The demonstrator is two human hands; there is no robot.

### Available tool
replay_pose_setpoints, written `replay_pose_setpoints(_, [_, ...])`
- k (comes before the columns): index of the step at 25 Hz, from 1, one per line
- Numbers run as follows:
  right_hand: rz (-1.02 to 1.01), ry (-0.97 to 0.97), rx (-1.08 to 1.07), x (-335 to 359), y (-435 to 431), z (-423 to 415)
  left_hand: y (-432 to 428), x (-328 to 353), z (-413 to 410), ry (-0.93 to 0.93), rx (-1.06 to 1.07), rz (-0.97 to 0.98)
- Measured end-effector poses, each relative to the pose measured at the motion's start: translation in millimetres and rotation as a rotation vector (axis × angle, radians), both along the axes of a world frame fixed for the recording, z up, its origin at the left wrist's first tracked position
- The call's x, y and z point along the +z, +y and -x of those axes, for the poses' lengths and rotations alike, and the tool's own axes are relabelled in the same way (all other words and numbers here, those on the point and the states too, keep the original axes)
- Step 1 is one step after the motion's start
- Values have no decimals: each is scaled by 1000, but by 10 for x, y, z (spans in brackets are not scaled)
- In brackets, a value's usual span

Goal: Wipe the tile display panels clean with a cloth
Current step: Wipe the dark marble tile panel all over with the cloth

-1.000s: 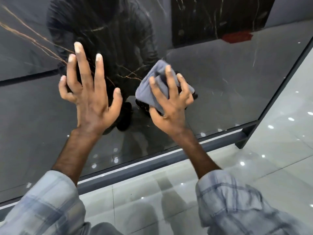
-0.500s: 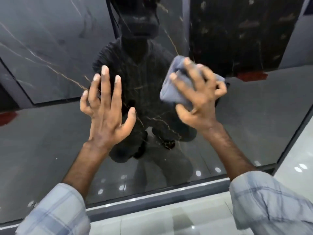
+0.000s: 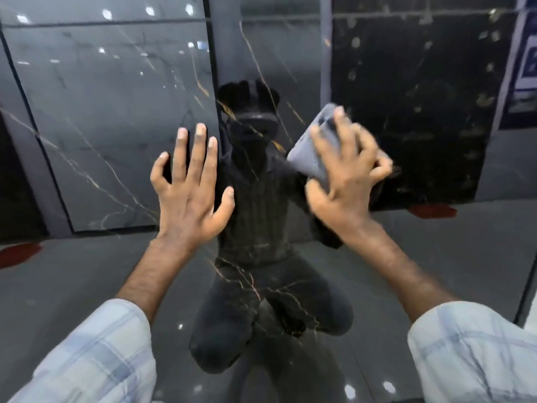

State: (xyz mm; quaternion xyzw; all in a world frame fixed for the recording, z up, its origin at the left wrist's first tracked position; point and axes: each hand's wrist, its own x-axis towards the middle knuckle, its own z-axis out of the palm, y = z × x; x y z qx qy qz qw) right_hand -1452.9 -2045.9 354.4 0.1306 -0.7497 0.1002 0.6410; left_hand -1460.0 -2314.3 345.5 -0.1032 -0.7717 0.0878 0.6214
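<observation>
Left hand (image 3: pixel 190 196) splayed on panel (image 3: pixel 116 135); right hand (image 3: pixel 345 184), blurred, clutches half-hidden cloth (image 3: pixel 312 152).

A tile showroom: the glossy dark gold-veined tile display panel (image 3: pixel 96 274) mirrors a black speckled upright slab (image 3: pixel 406 112) and polished floor (image 3: pixel 465 271) opposite it.

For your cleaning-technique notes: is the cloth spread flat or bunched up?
Bunched up: the cloth shows as a thick folded wad under the right hand, whose fingers curl over it.
</observation>
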Motion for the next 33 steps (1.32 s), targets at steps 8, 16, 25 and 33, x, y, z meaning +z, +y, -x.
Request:
replay_pose_setpoints(8, [-488,59,66,650,151,120,58,-25,36,42,-44,-47])
replay_pose_setpoints(16, [-622,81,171,1284,-275,125,-79,467,-114,84,-156,-65])
replay_pose_setpoints(25, [-499,95,204,1766,-112,123,92,684,64,99,-72,-113])
replay_pose_setpoints(33, [-571,120,81,1379,429,148,689,938,55,71,-207,105])
